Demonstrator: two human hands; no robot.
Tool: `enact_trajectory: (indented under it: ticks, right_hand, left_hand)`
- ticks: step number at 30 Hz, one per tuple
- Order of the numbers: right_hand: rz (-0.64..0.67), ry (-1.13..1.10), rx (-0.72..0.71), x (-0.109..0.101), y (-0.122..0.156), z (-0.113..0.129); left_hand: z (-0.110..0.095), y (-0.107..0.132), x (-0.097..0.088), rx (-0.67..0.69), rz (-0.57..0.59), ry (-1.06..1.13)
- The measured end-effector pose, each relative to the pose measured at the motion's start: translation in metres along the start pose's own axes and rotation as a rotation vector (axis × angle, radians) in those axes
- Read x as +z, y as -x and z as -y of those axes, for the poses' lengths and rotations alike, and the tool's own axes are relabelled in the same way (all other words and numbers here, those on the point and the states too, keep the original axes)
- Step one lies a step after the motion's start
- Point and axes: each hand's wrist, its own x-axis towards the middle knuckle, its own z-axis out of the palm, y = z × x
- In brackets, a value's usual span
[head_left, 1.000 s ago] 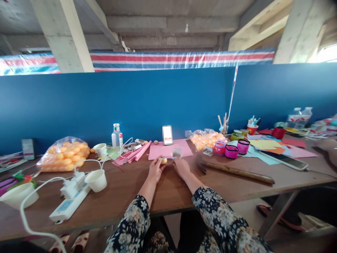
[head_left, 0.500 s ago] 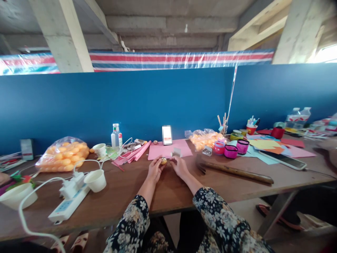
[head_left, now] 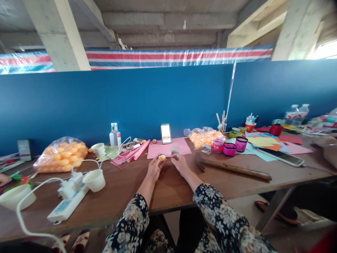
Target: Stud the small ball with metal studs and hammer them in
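- The left hand [head_left: 154, 169] has its thumb and fingers closed around a small ball [head_left: 163, 157], held above the counter [head_left: 171, 189].
- The ball has just turned: its shiny gold side faced the camera half a second ago, and now a paler yellow face shows, with a dark edge at its far left.
- The right hand [head_left: 181, 165], near the ball, has its fingertips drawn close together; whether they pinch something tiny, I cannot tell. They have backed slightly off the ball, which suggests the left hand alone supports it now while it is being handled.
- Just beyond the right fingertips is a small grey box [head_left: 175, 150], seen against the pink sheet [head_left: 184, 144].
- Farther right, the hammer [head_left: 234, 169] lies on the counter, nearer than the bag of orange balls [head_left: 205, 137].
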Motion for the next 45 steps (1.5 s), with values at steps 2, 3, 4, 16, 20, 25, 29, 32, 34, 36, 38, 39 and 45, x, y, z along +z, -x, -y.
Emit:
enact_trajectory:
  ticks: [2,3,4,16,20,25,29,32,34,36,38,39,45]
  right_hand:
    - [-0.007,-0.022,0.000,0.000,0.000,0.002]
    - [-0.011,-0.032,0.001,-0.001,0.000,0.003]
    - [-0.014,-0.041,0.002,-0.001,0.000,0.004]
    - [0.091,-0.165,0.065,0.002,0.004,0.004]
    - [0.149,-0.163,0.013,0.003,0.004,0.004]
    - [0.257,-0.022,-0.165,0.002,0.005,0.009]
    - [0.326,0.000,-0.198,0.002,0.009,0.016]
    - [0.318,0.000,-0.196,0.003,0.010,0.015]
    - [0.294,0.001,-0.192,0.004,0.009,0.012]
    - [0.274,0.007,-0.193,0.004,0.008,0.009]
    - [0.248,0.011,-0.190,0.004,0.006,0.007]
    - [0.231,0.010,-0.186,0.004,0.006,0.007]
    - [0.143,-0.064,-0.043,0.001,0.006,0.013]
  left_hand:
    - [-0.001,0.001,0.001,-0.010,-0.003,-0.011]
    - [-0.001,0.001,0.001,-0.016,0.002,-0.017]
    - [-0.001,0.002,0.001,-0.017,0.009,-0.022]
    - [0.001,0.000,-0.002,0.009,0.022,-0.042]
    - [0.002,0.000,-0.001,0.014,0.008,-0.030]
    - [0.003,-0.002,-0.002,0.040,0.007,-0.019]
    - [0.003,-0.002,-0.004,0.032,-0.011,-0.058]
    - [0.004,-0.003,-0.005,0.041,0.005,-0.058]
    - [0.005,-0.004,-0.006,0.049,0.014,-0.048]
    - [0.005,-0.004,-0.006,0.057,0.008,-0.039]
    - [0.006,-0.004,-0.005,0.062,0.006,-0.039]
    - [0.006,-0.004,-0.005,0.063,0.009,-0.043]
    - [0.005,-0.001,-0.003,0.081,0.054,-0.133]
